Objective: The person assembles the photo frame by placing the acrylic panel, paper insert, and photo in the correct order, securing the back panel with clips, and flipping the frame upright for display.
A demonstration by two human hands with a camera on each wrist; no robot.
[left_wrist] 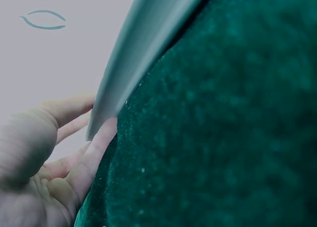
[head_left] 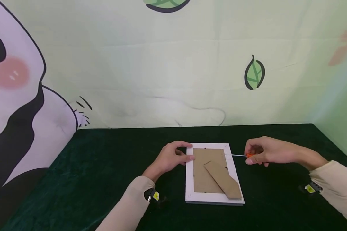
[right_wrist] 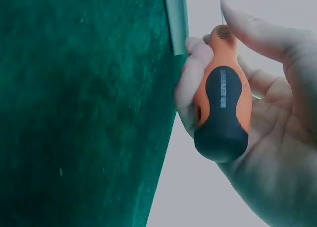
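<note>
Right hand [head_left: 261, 150] curls round a screwdriver [head_left: 243, 155], its thin shaft reaching left to the far right edge of the white picture frame [head_left: 214, 173]. Only the right wrist view shows the orange and black handle [right_wrist: 221, 113] wrapped by fingers and thumb. Left hand [head_left: 172, 157] holds the frame's far left corner, thumb on top, fingers loosely bent. Face down, the frame lies between both hands on the dark green cloth [head_left: 104, 166].
</note>
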